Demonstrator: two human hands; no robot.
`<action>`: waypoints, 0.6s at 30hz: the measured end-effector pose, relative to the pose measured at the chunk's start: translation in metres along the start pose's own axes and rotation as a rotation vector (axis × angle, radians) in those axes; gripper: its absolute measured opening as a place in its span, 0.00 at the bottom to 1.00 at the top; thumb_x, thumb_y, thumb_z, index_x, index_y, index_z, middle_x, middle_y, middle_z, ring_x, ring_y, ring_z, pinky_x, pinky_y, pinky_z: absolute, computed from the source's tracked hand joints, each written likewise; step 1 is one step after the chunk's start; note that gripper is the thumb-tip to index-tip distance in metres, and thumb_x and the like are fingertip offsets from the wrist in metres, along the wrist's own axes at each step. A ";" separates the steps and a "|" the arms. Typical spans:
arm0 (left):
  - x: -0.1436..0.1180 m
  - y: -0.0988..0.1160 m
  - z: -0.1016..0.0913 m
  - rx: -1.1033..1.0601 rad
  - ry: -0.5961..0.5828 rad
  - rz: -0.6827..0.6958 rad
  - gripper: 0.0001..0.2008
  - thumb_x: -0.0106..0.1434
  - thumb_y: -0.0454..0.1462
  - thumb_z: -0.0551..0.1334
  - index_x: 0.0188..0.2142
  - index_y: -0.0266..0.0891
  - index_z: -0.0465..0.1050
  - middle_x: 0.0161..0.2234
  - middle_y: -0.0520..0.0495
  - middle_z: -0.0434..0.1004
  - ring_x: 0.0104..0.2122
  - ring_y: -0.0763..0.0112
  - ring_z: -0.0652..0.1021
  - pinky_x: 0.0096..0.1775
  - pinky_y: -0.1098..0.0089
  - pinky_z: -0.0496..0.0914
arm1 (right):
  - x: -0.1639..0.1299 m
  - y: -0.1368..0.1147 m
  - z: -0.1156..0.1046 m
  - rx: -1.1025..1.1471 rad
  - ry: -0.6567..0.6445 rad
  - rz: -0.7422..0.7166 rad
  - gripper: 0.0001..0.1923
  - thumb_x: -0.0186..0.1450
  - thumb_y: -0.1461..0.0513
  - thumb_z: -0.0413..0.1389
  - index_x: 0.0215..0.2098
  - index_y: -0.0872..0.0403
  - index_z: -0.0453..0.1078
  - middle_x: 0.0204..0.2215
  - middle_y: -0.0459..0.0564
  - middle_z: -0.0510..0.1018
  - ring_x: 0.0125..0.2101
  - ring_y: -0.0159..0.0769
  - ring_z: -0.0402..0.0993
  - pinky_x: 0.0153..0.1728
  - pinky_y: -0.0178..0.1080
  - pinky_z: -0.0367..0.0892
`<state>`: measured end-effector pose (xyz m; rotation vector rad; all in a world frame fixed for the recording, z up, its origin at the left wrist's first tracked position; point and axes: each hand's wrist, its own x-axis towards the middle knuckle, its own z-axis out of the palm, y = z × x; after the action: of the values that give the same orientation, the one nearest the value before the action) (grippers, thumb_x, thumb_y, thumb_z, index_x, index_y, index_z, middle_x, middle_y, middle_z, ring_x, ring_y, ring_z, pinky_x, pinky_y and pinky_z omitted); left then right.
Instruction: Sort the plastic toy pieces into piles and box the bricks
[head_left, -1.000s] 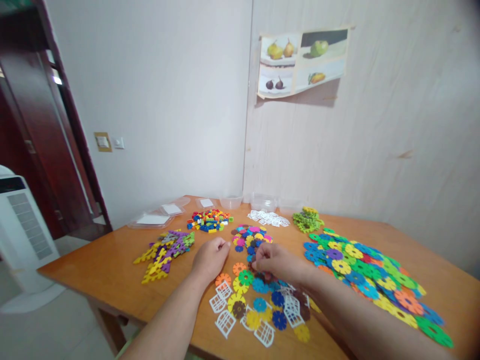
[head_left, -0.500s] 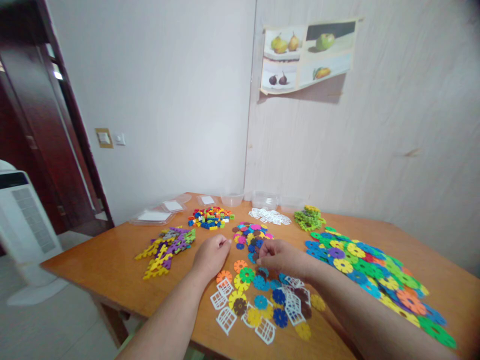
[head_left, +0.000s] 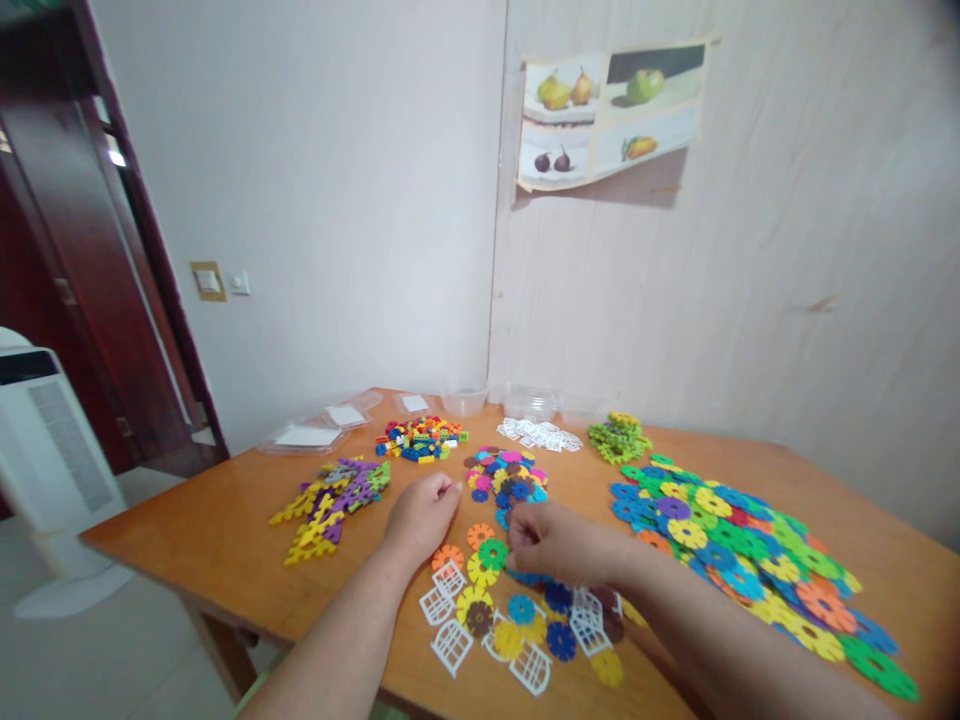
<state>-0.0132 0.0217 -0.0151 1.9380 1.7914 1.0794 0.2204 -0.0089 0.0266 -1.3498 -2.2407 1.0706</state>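
My left hand (head_left: 422, 518) is closed in a loose fist at the table's middle. Its fingertips face away from me, so whatever is in them is hidden. To its right, my right hand (head_left: 559, 543) has its fingers curled together above the flower-shaped plastic discs, and I cannot make out anything in them. A green disc (head_left: 493, 554) and an orange disc (head_left: 480, 537) lie between the hands. Nearer me, yellow, blue and brown discs mix with white plastic window pieces (head_left: 451, 643). Just beyond the hands is a pile of small coloured discs (head_left: 506, 470).
Larger discs (head_left: 750, 550) spread across the right side of the table (head_left: 225, 530). Purple and yellow toothed pieces (head_left: 334, 505) lie left. Farther back are small bricks (head_left: 420, 438), white window pieces (head_left: 540, 434), green pieces (head_left: 619, 440), clear tubs (head_left: 531, 402) and flat lids (head_left: 307, 436).
My right hand has shifted slightly toward me, its fingers now more curled, and it covers discs and a white piece that showed before. My left hand stays in place.
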 end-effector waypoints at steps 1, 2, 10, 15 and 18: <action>0.000 0.000 0.000 0.005 0.003 0.001 0.18 0.65 0.49 0.54 0.24 0.40 0.65 0.21 0.55 0.69 0.25 0.72 0.70 0.28 0.71 0.53 | 0.003 0.000 -0.002 0.102 0.015 0.022 0.08 0.56 0.62 0.61 0.27 0.53 0.64 0.18 0.39 0.67 0.19 0.25 0.60 0.20 0.29 0.54; 0.000 0.001 0.000 0.012 0.007 -0.002 0.18 0.65 0.49 0.55 0.24 0.40 0.65 0.21 0.55 0.69 0.25 0.72 0.70 0.28 0.71 0.52 | 0.007 0.001 -0.004 0.211 0.042 0.039 0.09 0.57 0.61 0.60 0.27 0.53 0.63 0.17 0.39 0.67 0.18 0.25 0.60 0.19 0.29 0.54; 0.000 0.002 -0.001 0.020 0.013 -0.023 0.18 0.65 0.49 0.55 0.24 0.40 0.66 0.22 0.54 0.71 0.25 0.72 0.70 0.28 0.70 0.52 | 0.019 0.014 -0.019 0.570 0.253 0.063 0.08 0.61 0.60 0.56 0.28 0.52 0.62 0.17 0.40 0.70 0.16 0.26 0.64 0.19 0.29 0.57; -0.001 0.003 -0.001 0.006 0.006 -0.019 0.18 0.65 0.49 0.55 0.25 0.41 0.67 0.23 0.54 0.71 0.25 0.72 0.70 0.28 0.71 0.52 | 0.007 0.021 -0.014 0.065 0.041 0.048 0.12 0.56 0.57 0.63 0.29 0.52 0.64 0.19 0.39 0.70 0.20 0.27 0.63 0.21 0.30 0.54; -0.002 0.004 -0.002 0.002 0.006 -0.015 0.18 0.65 0.49 0.55 0.24 0.40 0.66 0.22 0.54 0.70 0.25 0.73 0.69 0.27 0.70 0.52 | 0.004 0.021 -0.009 -0.164 0.046 0.005 0.15 0.52 0.56 0.66 0.30 0.52 0.67 0.23 0.40 0.71 0.24 0.28 0.64 0.23 0.30 0.54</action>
<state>-0.0112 0.0186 -0.0118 1.9215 1.8085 1.0800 0.2368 0.0041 0.0172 -1.4300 -2.3355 0.8642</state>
